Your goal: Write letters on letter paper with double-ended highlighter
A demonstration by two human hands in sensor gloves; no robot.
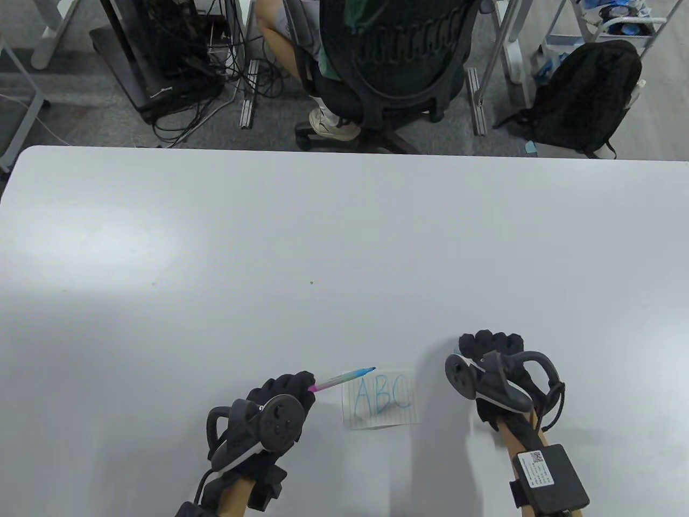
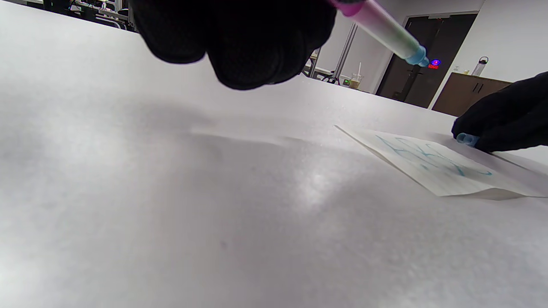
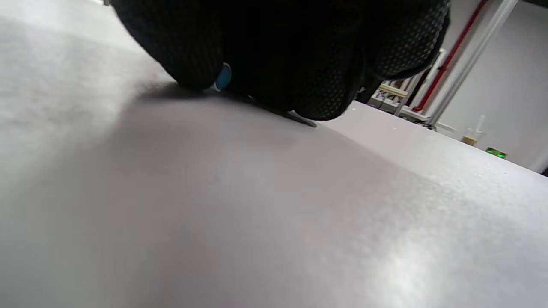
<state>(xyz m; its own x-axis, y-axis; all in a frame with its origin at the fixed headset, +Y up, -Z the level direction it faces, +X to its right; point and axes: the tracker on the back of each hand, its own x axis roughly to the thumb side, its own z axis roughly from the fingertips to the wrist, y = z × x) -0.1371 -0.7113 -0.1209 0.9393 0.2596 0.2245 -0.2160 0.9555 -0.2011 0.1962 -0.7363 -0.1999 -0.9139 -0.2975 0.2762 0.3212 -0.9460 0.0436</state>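
A small lined sheet of letter paper (image 1: 381, 398) lies near the table's front edge, with "ABC" on it in blue ink. My left hand (image 1: 285, 396) grips the double-ended highlighter (image 1: 344, 377) by its pink end. Its uncovered blue tip hangs just above the paper's top left corner. The same highlighter (image 2: 385, 32) and paper (image 2: 436, 162) show in the left wrist view. My right hand (image 1: 487, 350) rests on the table right of the paper, fingers curled round a small blue cap (image 2: 466, 138). That blue cap (image 3: 223, 78) peeks out under the fingers in the right wrist view.
The white table (image 1: 269, 242) stretches wide beyond the paper. Past its far edge a person sits in a black office chair (image 1: 398, 59); a black backpack (image 1: 586, 97) lies on the floor at the back right.
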